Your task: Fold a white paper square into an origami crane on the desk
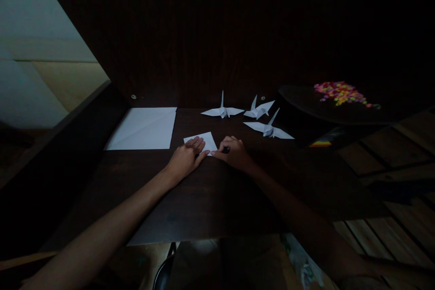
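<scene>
A small folded sheet of white paper (208, 139) lies on the dark desk between my hands. My left hand (189, 153) rests flat over its left part, fingers stretched out and the thumb reaching to the near edge. At the paper's near right corner, my right hand (232, 150) pinches with thumb and index finger, its other fingers curled. Behind stand three white paper cranes (223, 111), wings spread and necks up. To the left lies a stack of larger white paper sheets (144, 128), with a faint crease across the top one.
A dark panel (204, 31) rises behind the desk, and a low side wall (61, 140) bounds its left. On the right, a dark rounded surface (299, 97) carries a heap of small colourful pieces (341, 93). Wooden slats (390, 149) lie beyond the desk's right side.
</scene>
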`<state>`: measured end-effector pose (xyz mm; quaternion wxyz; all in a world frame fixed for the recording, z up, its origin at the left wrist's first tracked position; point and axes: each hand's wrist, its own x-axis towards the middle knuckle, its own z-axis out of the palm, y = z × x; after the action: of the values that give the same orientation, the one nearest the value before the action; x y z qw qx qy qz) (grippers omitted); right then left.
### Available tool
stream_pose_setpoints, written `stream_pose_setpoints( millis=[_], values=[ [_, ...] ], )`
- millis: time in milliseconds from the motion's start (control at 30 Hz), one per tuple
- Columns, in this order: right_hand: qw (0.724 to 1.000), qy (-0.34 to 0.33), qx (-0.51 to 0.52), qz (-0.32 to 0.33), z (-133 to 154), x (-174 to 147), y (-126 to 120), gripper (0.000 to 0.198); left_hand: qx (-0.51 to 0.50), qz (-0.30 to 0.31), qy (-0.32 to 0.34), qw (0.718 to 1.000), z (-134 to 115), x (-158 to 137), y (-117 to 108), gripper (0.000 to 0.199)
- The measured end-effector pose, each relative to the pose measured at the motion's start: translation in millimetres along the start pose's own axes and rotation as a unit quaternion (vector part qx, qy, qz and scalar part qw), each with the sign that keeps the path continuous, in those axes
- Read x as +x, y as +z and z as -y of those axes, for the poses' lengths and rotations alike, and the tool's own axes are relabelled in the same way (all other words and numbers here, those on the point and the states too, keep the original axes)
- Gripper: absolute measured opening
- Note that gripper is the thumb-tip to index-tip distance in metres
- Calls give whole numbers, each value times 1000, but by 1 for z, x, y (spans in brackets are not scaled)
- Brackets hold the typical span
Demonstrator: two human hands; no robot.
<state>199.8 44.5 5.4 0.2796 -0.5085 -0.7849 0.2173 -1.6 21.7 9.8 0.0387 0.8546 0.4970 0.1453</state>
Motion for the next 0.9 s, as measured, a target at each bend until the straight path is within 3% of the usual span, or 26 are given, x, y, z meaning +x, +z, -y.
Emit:
stream_pose_setpoints(
  millis=[467, 900],
  values=[
    [996, -22, 59, 60, -11, 5, -11, 1, -8, 13, -7, 1000, 8, 6, -4, 38],
    [996, -48, 12, 74, -14, 4, -15, 14, -39, -6, -2, 999, 11, 5, 0, 39]
  ],
)
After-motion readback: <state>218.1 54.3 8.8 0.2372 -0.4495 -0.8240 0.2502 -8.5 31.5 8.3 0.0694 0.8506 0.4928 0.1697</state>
